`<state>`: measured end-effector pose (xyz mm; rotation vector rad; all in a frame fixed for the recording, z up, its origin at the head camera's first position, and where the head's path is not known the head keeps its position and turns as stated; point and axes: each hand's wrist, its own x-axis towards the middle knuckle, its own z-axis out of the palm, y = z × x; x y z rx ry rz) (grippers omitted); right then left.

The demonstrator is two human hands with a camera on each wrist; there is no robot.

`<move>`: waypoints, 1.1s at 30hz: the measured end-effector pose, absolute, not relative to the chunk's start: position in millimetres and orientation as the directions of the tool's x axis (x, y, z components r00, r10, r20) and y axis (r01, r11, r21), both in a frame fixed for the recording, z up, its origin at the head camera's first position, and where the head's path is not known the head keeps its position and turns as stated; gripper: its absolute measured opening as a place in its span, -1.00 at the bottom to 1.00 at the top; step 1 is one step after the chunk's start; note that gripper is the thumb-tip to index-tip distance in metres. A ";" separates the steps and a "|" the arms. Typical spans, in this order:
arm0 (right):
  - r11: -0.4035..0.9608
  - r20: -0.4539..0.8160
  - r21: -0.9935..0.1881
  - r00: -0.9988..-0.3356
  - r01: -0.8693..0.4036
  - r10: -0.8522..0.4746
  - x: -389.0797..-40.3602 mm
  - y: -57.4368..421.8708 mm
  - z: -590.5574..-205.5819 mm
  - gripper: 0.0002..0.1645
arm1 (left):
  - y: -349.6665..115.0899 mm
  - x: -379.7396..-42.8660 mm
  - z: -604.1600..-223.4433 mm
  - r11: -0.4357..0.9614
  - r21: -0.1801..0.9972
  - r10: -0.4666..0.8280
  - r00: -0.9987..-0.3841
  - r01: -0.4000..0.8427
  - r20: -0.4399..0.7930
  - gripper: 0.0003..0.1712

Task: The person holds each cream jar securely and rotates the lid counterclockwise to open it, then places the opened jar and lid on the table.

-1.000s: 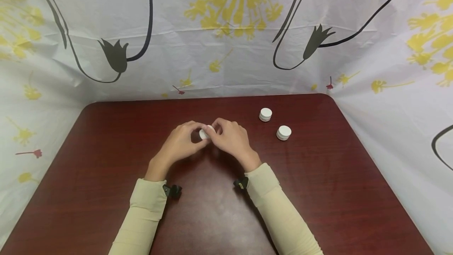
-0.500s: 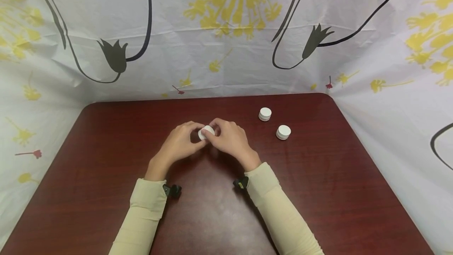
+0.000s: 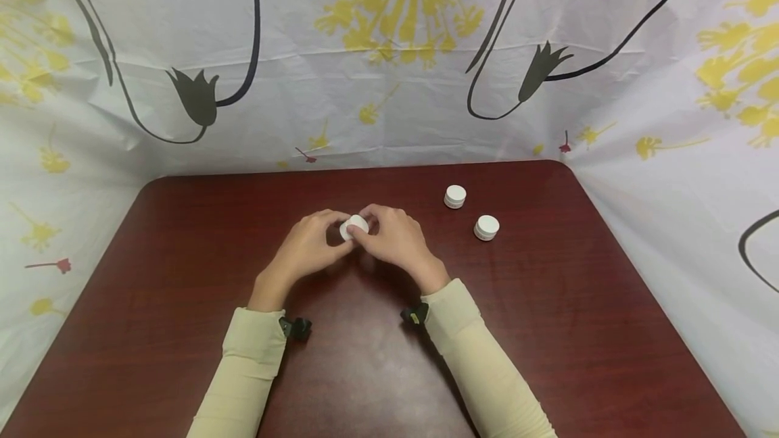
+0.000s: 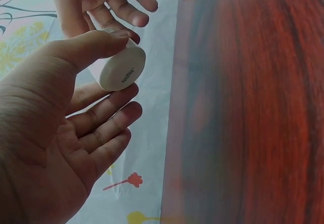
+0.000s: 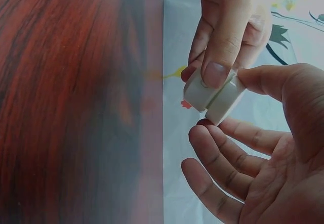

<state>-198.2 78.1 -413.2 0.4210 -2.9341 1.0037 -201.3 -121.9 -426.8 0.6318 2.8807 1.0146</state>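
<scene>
Both hands hold one small white round jar above the table, around the middle of the head view. My left hand [image 3: 307, 243] pinches the jar's body [image 4: 121, 71] between thumb and fingers; tiny dark print marks its flat base. On the other side, my right hand [image 3: 398, 238] grips the lid [image 5: 226, 102] by its edge with thumb and fingertips. A narrow gap shows between lid and body in the right wrist view. The jar is tilted, and its inside is hidden.
Two similar white lidded jars stand at the back right of the table, one farther back [image 3: 455, 197] and one nearer [image 3: 487, 228]. The dark red wooden table [image 3: 182, 255] meets a white patterned cloth [image 3: 389, 120] behind and at the sides.
The right thumb and fingers have shifted a little around the lid, and more of its white top shows than a second ago. The left hand has hardly moved.
</scene>
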 end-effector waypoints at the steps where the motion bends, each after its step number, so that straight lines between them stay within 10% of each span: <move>1: 0.754 0.093 -0.604 -0.963 -0.256 -0.253 -198.2 78.3 -413.0 -0.59 | -122.0 -201.3 -427.2 0.707 0.604 0.382 -0.917 0.369 0.112 -0.49; 16: 0.758 0.076 -0.600 -0.961 -0.257 -0.266 -196.2 80.1 -409.5 -0.25 | -122.1 -201.9 -427.5 0.727 0.579 0.377 -0.919 0.370 0.114 -0.46; 33: 0.759 0.141 -0.595 -0.964 -0.264 -0.226 -198.7 79.4 -414.9 -0.50 | -120.3 -199.0 -424.2 0.706 0.604 0.372 -0.919 0.371 0.129 -0.42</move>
